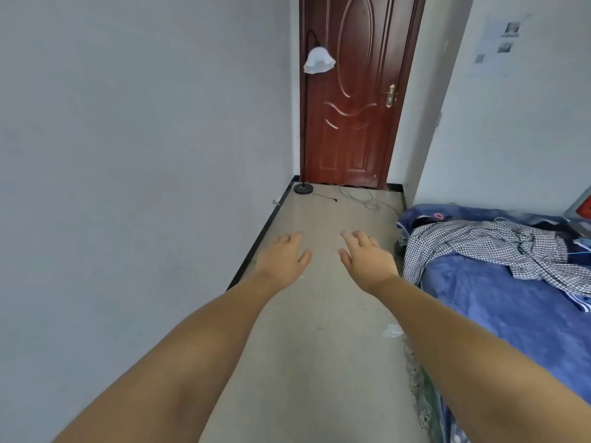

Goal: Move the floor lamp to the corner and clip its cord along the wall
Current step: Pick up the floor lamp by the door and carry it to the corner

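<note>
From the head camera, both arms reach forward over the floor (319, 282). The left hand (283, 259) and right hand (364, 260) are spread loosely, palms down, holding and touching nothing. The floor lamp (304, 123) stands upright in the far left corner in front of the door (358, 91), its pole vertical, white shade (319, 60) drooping downward. Its cord (323, 197) trails rightward across the floor from the round base (303, 188). A bed (499, 292) lies on the right.

Glossy reddish wooden door (351, 100), brass-looking metal handle (390, 95), matt pale floor (319, 282), checked cloth (499, 251), possibly frosted-glass lampshade (319, 61)
</note>
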A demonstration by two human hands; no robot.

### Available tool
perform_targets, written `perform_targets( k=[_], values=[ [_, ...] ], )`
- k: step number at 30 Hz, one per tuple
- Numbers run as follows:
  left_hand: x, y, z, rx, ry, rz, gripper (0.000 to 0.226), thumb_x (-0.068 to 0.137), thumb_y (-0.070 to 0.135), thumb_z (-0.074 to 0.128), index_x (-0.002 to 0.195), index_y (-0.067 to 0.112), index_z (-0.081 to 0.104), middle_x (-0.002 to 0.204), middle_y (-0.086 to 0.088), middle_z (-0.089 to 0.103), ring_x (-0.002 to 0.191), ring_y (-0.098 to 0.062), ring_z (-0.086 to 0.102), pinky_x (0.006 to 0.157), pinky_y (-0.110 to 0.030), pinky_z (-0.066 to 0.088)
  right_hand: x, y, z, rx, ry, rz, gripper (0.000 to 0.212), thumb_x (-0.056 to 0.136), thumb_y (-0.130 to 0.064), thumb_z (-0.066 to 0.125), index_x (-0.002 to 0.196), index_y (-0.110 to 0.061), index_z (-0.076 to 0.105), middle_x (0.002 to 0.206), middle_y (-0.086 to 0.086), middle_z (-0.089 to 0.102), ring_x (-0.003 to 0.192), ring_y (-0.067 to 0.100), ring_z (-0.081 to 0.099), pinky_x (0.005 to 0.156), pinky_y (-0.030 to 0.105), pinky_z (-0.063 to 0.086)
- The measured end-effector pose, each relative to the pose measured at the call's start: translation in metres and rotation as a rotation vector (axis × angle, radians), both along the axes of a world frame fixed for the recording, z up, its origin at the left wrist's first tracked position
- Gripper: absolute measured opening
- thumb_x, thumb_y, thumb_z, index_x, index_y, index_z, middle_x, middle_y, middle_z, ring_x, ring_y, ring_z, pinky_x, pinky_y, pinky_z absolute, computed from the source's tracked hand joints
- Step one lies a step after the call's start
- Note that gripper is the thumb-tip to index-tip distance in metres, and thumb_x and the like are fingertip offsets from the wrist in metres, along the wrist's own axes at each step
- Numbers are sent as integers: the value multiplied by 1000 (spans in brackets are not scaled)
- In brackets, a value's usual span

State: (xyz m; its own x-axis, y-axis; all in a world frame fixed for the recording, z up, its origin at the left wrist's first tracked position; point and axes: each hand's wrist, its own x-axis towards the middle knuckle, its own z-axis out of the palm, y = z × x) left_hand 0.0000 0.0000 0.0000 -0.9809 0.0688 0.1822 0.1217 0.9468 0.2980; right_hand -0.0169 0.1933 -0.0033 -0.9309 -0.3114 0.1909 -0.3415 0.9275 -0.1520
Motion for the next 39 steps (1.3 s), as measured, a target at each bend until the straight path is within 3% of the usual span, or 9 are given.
perform_targets(
  k=[8, 11, 18, 22, 28, 33, 39],
  values=[
    [-167, 30, 10, 19, -21, 47, 53, 94, 43, 33, 140, 16, 32, 134, -14, 50, 122, -29, 45, 89, -42, 44, -175, 53, 1, 52, -60, -28, 48, 100, -38, 25, 145, -19, 26, 148, 6, 34, 126, 28, 41, 90, 42, 46],
    [-229, 36, 15, 17, -3, 74, 53, 94, 43, 32, 140, 16, 31, 129, -14, 52, 118, -30, 48, 86, -42, 47, -243, 65, 8, 67, -76, -30, 48, 100, -36, 26, 144, -16, 28, 147, 9, 35, 125, 30, 43, 93, 43, 47],
    [-375, 9, 11, 26, 19, 124, 46, 94, 40, 34, 132, 15, 40, 122, -13, 56, 113, -29, 50, 83, -43, 49, -398, 38, -1, 133, -122, -1, 47, 100, -35, 26, 142, -14, 27, 140, 9, 39, 120, 30, 45, 86, 44, 51],
    [-483, -18, 5, 22, 28, 129, 42, 94, 39, 34, 125, 13, 44, 116, -12, 58, 106, -28, 51, 82, -44, 49, -504, 8, -2, 171, -73, 16, 47, 100, -35, 25, 141, -13, 29, 140, 10, 39, 120, 30, 47, 84, 40, 45],
    [-659, -48, 30, 5, 36, 65, 48, 94, 40, 33, 136, 17, 35, 125, -10, 55, 113, -26, 50, 80, -39, 45, -664, -19, 20, 87, -69, -54, 43, 99, -34, 27, 137, -17, 34, 135, 10, 43, 116, 29, 48, 82, 41, 45],
    [-786, -36, 27, -12, 49, -20, 40, 95, 35, 36, 128, 15, 43, 119, -9, 55, 106, -25, 51, 74, -37, 47, -778, -16, 18, 60, -99, -72, 44, 99, -34, 27, 138, -14, 33, 141, 10, 38, 117, 31, 47, 87, 44, 49],
    [-951, -11, 9, 34, 46, -50, 41, 94, 39, 35, 127, 16, 42, 115, -9, 58, 103, -26, 53, 78, -40, 48, -939, 10, -2, 91, -71, -96, 46, 99, -33, 27, 143, -19, 26, 135, 8, 42, 113, 30, 51, 84, 42, 52]
  ],
)
